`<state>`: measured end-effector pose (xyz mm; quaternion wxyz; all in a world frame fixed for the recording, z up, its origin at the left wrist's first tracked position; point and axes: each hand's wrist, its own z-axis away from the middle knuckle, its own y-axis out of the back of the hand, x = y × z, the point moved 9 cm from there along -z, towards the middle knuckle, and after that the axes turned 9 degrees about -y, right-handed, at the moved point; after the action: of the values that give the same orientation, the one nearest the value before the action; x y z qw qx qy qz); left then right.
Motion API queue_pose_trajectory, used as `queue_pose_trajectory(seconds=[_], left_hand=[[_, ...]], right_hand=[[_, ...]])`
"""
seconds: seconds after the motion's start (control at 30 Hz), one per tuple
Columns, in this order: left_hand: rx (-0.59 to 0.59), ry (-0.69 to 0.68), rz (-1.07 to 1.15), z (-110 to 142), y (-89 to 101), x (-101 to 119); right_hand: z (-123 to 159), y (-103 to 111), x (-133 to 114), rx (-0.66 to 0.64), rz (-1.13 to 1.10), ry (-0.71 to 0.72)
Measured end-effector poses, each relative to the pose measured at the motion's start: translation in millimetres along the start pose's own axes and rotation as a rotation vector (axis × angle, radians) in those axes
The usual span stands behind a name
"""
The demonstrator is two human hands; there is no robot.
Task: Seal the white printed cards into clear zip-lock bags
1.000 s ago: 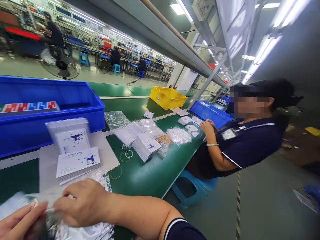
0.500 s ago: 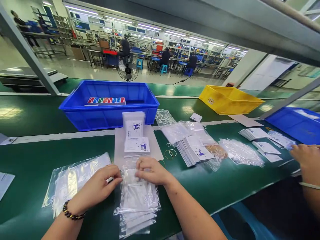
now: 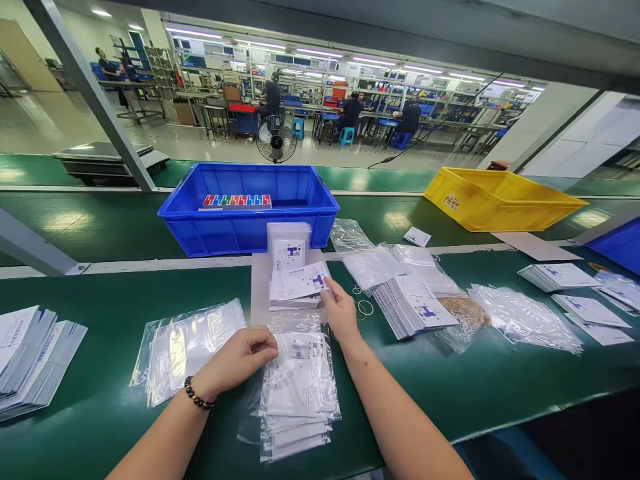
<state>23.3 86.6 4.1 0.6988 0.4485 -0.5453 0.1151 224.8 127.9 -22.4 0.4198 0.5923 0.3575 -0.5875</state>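
My right hand [image 3: 342, 312] pinches the right edge of a white printed booklet [image 3: 300, 281], lifted slightly at a tilt over a small stack of the same booklets. My left hand [image 3: 245, 355] is closed, thumb against fingers, at the edge of a clear plastic bag [image 3: 249, 417]. That bag lies along the left of a pile of bagged booklets [image 3: 300, 387] in front of me. Behind the stack stands a filled clear bag [image 3: 290, 233] with a printed card. Loose clear bags [image 3: 193, 350] lie left of my left hand.
A blue bin [image 3: 250, 233] with colourful boxes stands behind, a yellow bin [image 3: 500, 200] at the back right. Booklet stacks lie at far left [image 3: 30, 360] and right [image 3: 417, 303]. Rubber bands [image 3: 365, 307] and more bags [image 3: 525, 317] are on the right. A metal post [image 3: 90, 93] rises at left.
My view has swung from right to left, and the co-worker has left the frame. My right hand has moved from the bagged pile up to the booklet stack and taken the top booklet.
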Motion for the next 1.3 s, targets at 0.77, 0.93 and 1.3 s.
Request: queue_pose_trajectory(seconds=[0.77, 0.93, 1.3], left_hand=[[0.327, 0.022, 0.444, -3.6, 3.1, -8.7], [0.29, 0.2, 0.577, -1.4, -6.2, -24.2], [0.342, 0.171, 0.451, -0.3, 1.1, -18.0]], right_hand=[[73.5, -70.6, -29.4, -0.937, 0.184, -0.05], [67.4, -64.0, -26.6, -0.809, 0.056, -0.16], [64.1, -61.3, -29.8, -0.679, 0.206, -0.064]])
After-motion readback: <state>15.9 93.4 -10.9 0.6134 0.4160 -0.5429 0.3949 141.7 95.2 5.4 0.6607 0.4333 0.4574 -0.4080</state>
